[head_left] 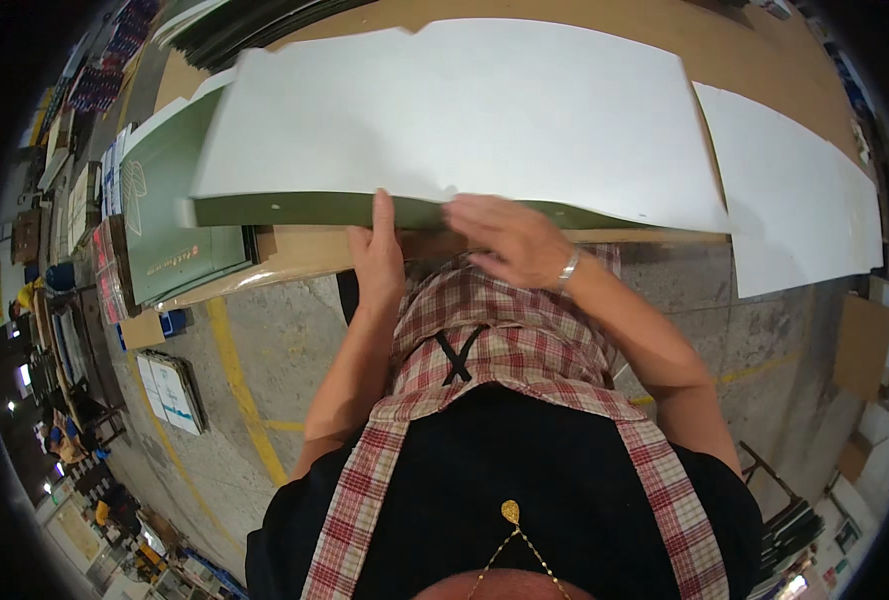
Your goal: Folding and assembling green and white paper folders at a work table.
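Observation:
A large white cardboard sheet [465, 110] lies in front of me, with a green strip [310, 210] standing along its near edge. My left hand [377, 260] is closed on that edge: one digit lies up against the green strip, and the other fingers are mostly hidden below it. Just to the right, my right hand [520, 240] is held flat at the same edge, fingers stretched out and slightly blurred. Past its fingertips the strip bends down toward the sheet's right corner.
A green printed sheet [180, 215] sticks out at the left, and another white sheet [800, 185] overhangs the brown table [605, 30] at the right. Dark stacked sheets [255, 30] lie at the far left. A flat bundle [170, 392] rests on the concrete floor [255, 370].

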Tool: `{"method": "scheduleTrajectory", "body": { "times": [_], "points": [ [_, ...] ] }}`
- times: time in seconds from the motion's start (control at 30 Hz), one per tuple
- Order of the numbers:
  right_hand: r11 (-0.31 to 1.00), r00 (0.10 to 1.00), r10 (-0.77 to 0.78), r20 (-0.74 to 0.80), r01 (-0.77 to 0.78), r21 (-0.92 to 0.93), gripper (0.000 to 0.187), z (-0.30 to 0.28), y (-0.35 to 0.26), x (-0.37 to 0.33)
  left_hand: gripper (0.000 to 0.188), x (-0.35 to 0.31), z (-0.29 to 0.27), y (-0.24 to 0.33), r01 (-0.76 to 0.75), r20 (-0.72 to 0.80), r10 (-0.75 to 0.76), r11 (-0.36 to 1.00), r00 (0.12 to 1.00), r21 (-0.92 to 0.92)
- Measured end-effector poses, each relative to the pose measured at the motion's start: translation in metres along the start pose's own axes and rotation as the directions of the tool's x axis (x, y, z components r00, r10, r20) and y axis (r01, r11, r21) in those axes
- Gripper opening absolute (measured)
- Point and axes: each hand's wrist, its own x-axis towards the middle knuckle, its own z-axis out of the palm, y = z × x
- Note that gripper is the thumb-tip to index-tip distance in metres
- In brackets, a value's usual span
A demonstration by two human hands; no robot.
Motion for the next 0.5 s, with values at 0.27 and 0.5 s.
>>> {"method": "scheduleTrajectory", "body": {
  "times": [0.27, 0.5],
  "points": [
    [1.000, 0.980, 0.002, 0.199, -0.007, 0.021, 0.041, 0.034, -0.025, 0.047, 0.063, 0.007, 0.009, 0.006, -0.746, 0.616, 0.487, 0.122, 0.620, 0.654],
    [0.925, 0.959, 0.280, -0.045, -0.282, -0.255, 0.034, -0.070, 0.031, -0.062, 0.067, 0.000, 0.019, 0.007, -0.736, 0.646, 0.407, 0.107, 0.646, 0.668]
  ]
}}
